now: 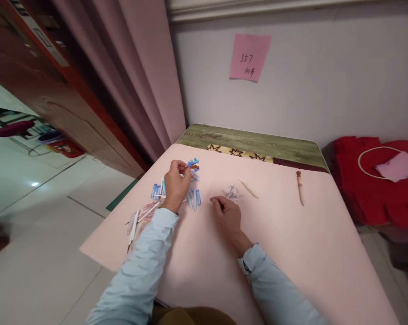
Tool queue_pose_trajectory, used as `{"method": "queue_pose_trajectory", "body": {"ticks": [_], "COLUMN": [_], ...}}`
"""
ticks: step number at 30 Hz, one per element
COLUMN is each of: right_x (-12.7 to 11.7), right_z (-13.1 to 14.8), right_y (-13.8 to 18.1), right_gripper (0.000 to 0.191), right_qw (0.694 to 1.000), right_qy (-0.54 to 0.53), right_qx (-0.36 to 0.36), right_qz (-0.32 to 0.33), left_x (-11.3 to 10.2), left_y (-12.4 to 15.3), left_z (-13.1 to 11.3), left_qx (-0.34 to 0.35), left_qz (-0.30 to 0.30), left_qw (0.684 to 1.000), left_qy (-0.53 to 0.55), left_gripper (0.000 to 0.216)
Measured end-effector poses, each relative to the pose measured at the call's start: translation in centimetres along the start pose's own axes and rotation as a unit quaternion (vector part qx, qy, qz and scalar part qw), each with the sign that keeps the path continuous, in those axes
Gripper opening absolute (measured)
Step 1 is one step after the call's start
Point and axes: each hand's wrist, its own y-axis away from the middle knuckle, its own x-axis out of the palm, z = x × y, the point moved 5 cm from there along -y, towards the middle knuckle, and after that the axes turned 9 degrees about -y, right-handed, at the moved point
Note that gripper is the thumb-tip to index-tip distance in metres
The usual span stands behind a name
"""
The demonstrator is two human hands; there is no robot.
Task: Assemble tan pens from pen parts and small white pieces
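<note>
My left hand (175, 184) is over a heap of small blue caps and pen parts (194, 197) on the pink table top (292, 243), its fingers pinched together on a small piece I cannot make out. My right hand (228, 217) rests on the table near the middle, fingers curled under, beside a small crumpled whitish bit (231, 192). White and pink pen barrels (136, 222) lie near the table's left edge, beside my left sleeve.
A thin pale stick (248, 188) and a wooden-handled tool (300, 186) lie further back. A green patterned strip (258, 143) covers the table's far end. A pink note (249, 57) hangs on the wall. Red cloth (376, 189) lies at right; curtain and door stand left.
</note>
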Motion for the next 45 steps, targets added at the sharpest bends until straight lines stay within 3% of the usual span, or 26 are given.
{"method": "queue_pose_trajectory", "body": {"ticks": [3, 7, 10, 13, 16, 18, 21, 23, 27, 29, 35, 40, 45], "right_x": [0.1, 0.1, -1.6, -4.8, -7.9, -9.2, -10.1, -10.1, -9.5, -9.2, -8.8, -8.9, -8.6], "right_z": [0.1, 0.4, 0.5, 0.2, -0.6, -1.2, -1.5, -1.3, -0.8, -0.7, -0.7, -0.7, -0.9], "right_y": [-0.1, -0.1, -0.8, -2.1, -3.6, -4.3, -4.6, -4.6, -4.6, -4.6, -4.5, -4.4, -4.2], "right_gripper": [0.029, 0.025, 0.025, 0.028, 0.03, 0.03, 0.022, 0.017, 0.018, 0.019, 0.012, 0.011, 0.013], "right_qw": [1.0, 0.999, 0.988, 0.969, 0.965, 0.975, 0.988, 0.981, 0.966, 0.962, 0.955, 0.948, 0.948], "right_qy": [0.005, -0.036, -0.123, -0.154, -0.123, -0.069, 0.074, 0.173, 0.259, 0.271, 0.296, 0.316, 0.316], "right_qx": [-0.002, -0.006, 0.009, 0.024, 0.043, 0.058, 0.043, 0.018, -0.003, -0.004, 0.005, 0.02, 0.018], "right_qz": [0.006, -0.004, -0.091, -0.193, -0.229, -0.202, -0.128, -0.084, -0.007, 0.017, 0.036, 0.04, -0.017], "left_x": [3.6, 8.0, 9.1, 9.3, 9.7, 10.1, 10.4, 10.2, 9.1, 8.9, 9.5, 9.5, 9.5], "left_y": [2.1, 4.9, 6.0, 6.5, 6.8, 6.9, 6.6, 6.2, 5.8, 5.8, 6.6, 6.5, 6.3], "left_z": [-1.2, -1.0, -0.4, -0.8, -1.5, -1.5, -0.6, 0.2, 1.1, 0.9, -0.6, -0.7, -0.7], "left_qx": [-0.057, -0.165, -0.21, -0.2, -0.184, -0.184, -0.195, -0.198, -0.195, -0.203, -0.233, -0.223, -0.228], "left_qz": [0.035, 0.091, 0.119, 0.166, 0.206, 0.202, 0.153, 0.11, 0.048, 0.047, 0.135, 0.146, 0.153], "left_qw": [0.976, 0.891, 0.838, 0.813, 0.805, 0.809, 0.836, 0.865, 0.896, 0.884, 0.81, 0.787, 0.766], "left_qy": [0.206, 0.413, 0.49, 0.52, 0.526, 0.52, 0.489, 0.448, 0.396, 0.418, 0.521, 0.556, 0.581], "left_gripper": [0.022, 0.035, 0.036, 0.035, 0.034, 0.033, 0.029, 0.025, 0.023, 0.026, 0.033, 0.036, 0.037]}}
